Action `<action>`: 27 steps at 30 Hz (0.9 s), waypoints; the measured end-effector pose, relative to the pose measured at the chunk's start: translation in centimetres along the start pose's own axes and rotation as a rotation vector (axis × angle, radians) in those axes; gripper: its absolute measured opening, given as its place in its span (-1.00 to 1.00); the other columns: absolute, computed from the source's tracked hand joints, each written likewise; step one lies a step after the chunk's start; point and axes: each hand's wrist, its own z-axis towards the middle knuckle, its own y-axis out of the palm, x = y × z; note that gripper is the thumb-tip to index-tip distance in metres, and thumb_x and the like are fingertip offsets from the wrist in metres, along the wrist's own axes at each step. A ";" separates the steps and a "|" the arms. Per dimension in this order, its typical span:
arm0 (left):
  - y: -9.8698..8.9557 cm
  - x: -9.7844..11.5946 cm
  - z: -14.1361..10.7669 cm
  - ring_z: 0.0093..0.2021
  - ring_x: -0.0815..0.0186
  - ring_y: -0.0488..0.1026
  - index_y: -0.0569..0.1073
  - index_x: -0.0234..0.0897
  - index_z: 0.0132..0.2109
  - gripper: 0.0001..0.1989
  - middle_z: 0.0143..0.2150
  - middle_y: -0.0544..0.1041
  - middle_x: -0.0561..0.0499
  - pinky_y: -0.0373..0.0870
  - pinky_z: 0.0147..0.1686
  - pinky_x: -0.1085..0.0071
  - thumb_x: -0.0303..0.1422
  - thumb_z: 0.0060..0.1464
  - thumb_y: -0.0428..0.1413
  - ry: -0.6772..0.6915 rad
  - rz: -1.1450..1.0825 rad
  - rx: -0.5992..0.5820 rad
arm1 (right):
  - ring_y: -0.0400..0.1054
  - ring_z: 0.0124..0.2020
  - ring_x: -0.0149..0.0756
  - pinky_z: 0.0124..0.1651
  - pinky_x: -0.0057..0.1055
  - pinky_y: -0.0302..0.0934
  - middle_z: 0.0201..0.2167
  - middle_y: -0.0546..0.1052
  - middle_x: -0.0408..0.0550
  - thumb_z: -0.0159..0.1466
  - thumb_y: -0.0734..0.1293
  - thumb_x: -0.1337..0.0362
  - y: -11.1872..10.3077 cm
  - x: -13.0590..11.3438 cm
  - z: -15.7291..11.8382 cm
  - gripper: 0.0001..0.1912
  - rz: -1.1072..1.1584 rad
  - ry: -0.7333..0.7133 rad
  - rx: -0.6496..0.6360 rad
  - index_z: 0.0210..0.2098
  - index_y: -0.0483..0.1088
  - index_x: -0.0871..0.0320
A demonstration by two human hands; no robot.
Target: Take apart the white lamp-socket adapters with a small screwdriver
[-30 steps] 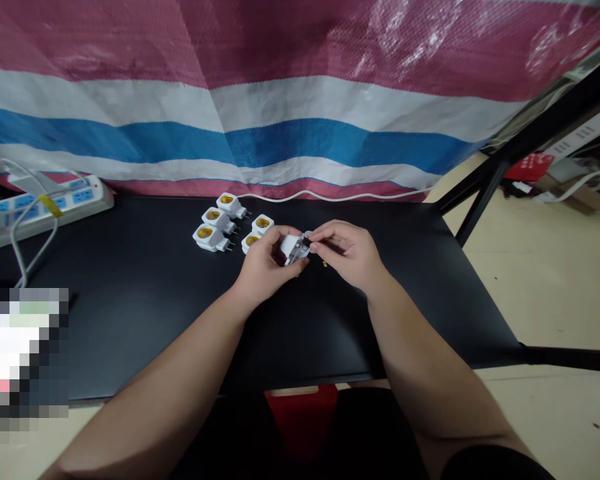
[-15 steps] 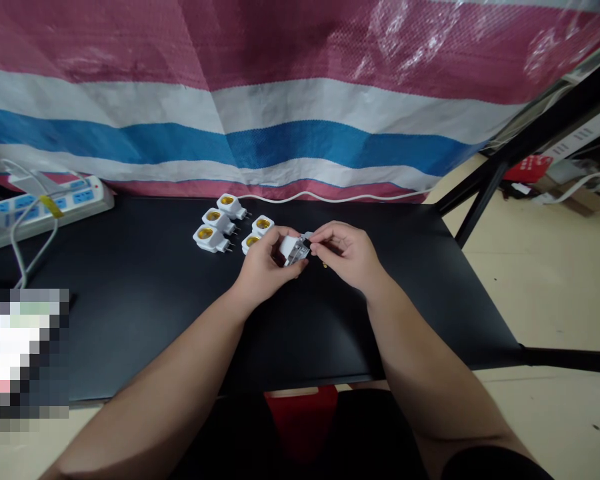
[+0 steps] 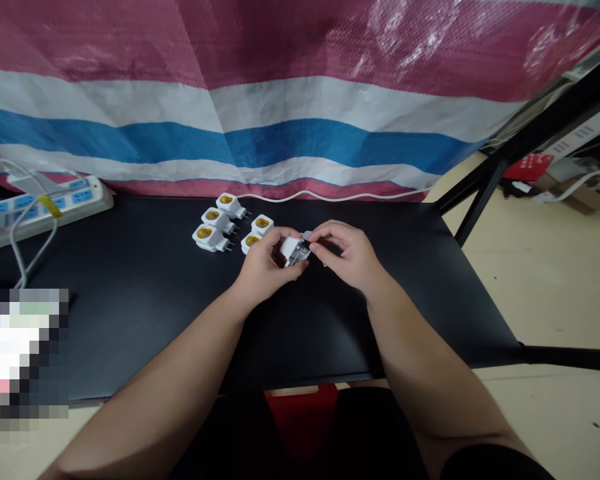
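Note:
My left hand (image 3: pixel 265 272) is closed round a white plug-in lamp socket housing (image 3: pixel 291 247), its open side showing metal and dark inner parts. With thumb and fingertips together, my right hand (image 3: pixel 349 257) pinches a small black part (image 3: pixel 306 245) at the housing's right side; its exact shape is too small to make out. A tiny brass-coloured piece (image 3: pixel 325 265) lies on the table just under my right fingers. Left of my hands stand several white plug-in lamp sockets (image 3: pixel 213 217) with brass-coloured threaded insides, one (image 3: pixel 251 243) partly hidden behind my left hand.
A black table (image 3: pixel 145 287) carries everything. At the left is a white power strip (image 3: pixel 93 198) with blue outlets and cables, and nearer me a blurred-out phone-like device (image 3: pixel 23 347). A white cable (image 3: pixel 330 196) runs along the back below a striped sheet (image 3: pixel 280 143). Black frame bars (image 3: pixel 485 193) stand right.
My hands stay almost in place. The right fingertips have shifted very slightly against the housing, and the brass-coloured piece is a little more covered.

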 end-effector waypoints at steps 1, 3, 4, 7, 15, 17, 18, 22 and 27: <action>0.0 0.0 0.0 -0.45 0.40 0.55 0.49 -0.23 0.05 -0.53 -0.17 0.56 0.04 0.53 -0.49 0.45 -0.41 0.02 0.46 -0.006 -0.036 -0.018 | 0.61 -0.07 -0.20 0.05 -0.16 0.58 -0.09 0.65 -0.02 0.38 0.48 0.29 0.0 0.0 0.0 -0.95 0.022 -0.007 -0.002 -0.16 0.62 0.05; 0.1 0.0 0.0 -0.42 0.40 0.54 0.48 -0.23 0.05 -0.51 -0.16 0.54 0.04 0.56 -0.50 0.47 -0.41 0.01 0.46 -0.026 -0.119 -0.056 | 0.62 0.02 -0.17 0.14 -0.13 0.57 0.01 0.66 0.01 0.38 0.49 0.27 0.0 0.1 -0.1 -0.96 0.089 0.015 -0.020 -0.16 0.60 0.06; 0.2 0.0 0.0 -0.41 0.41 0.53 0.47 -0.22 0.05 -0.51 -0.15 0.54 0.03 0.56 -0.51 0.48 -0.42 0.01 0.46 -0.036 -0.151 -0.072 | 0.63 0.04 -0.16 0.17 -0.11 0.56 0.04 0.66 0.02 0.39 0.49 0.25 0.1 0.2 -0.1 -0.95 0.119 0.038 -0.037 -0.16 0.59 0.06; 0.2 -0.1 0.1 -0.37 0.43 0.51 0.46 -0.22 0.05 -0.49 -0.09 0.54 0.01 0.56 -0.52 0.53 -0.43 0.00 0.46 -0.046 -0.198 -0.094 | 0.64 0.02 -0.17 0.15 -0.13 0.57 0.00 0.68 0.00 0.42 0.47 0.21 0.2 0.3 -0.2 -0.92 0.145 0.089 -0.080 -0.12 0.57 0.05; 0.4 -0.1 0.2 -0.40 0.44 0.49 0.46 -0.24 0.03 -0.53 -0.21 0.51 0.08 0.56 -0.55 0.56 -0.41 0.04 0.47 -0.042 -0.245 -0.085 | 0.60 -0.09 -0.24 0.00 -0.21 0.57 -0.12 0.63 -0.04 0.43 0.42 0.34 0.5 -0.4 -0.1 -0.85 -0.026 -0.082 0.008 -0.06 0.62 0.03; 0.4 -0.1 0.2 -0.41 0.44 0.50 0.47 -0.26 0.03 -0.53 -0.22 0.52 0.08 0.56 -0.56 0.56 -0.41 0.03 0.47 -0.049 -0.255 -0.076 | 0.61 -0.13 -0.24 -0.04 -0.23 0.56 -0.14 0.63 -0.04 0.43 0.42 0.34 0.4 -0.3 0.0 -0.86 -0.030 -0.101 0.019 -0.07 0.63 0.04; 0.5 0.0 0.3 -0.41 0.44 0.50 0.47 -0.27 0.03 -0.53 -0.22 0.53 0.08 0.56 -0.56 0.56 -0.42 0.02 0.48 -0.054 -0.261 -0.074 | 0.61 -0.13 -0.24 -0.06 -0.24 0.56 -0.14 0.63 -0.04 0.43 0.43 0.34 0.4 -0.3 0.0 -0.87 -0.030 -0.108 0.025 -0.08 0.64 0.05; 0.4 0.2 0.3 -0.41 0.43 0.51 0.49 -0.29 0.04 -0.51 -0.22 0.56 0.06 0.55 -0.57 0.56 -0.43 0.00 0.48 -0.081 -0.281 -0.075 | 0.60 -0.15 -0.25 -0.11 -0.27 0.55 -0.15 0.63 -0.03 0.42 0.44 0.33 0.4 -0.1 -0.1 -0.89 -0.021 -0.111 0.034 -0.12 0.64 0.05; 0.3 0.4 0.3 -0.41 0.44 0.51 0.51 -0.29 0.03 -0.51 -0.23 0.58 0.06 0.55 -0.57 0.58 -0.45 -0.03 0.49 -0.113 -0.300 -0.064 | 0.58 -0.19 -0.29 -0.14 -0.29 0.54 -0.15 0.62 -0.04 0.42 0.44 0.34 0.4 -0.2 -0.1 -0.89 -0.009 -0.092 0.040 -0.11 0.65 0.06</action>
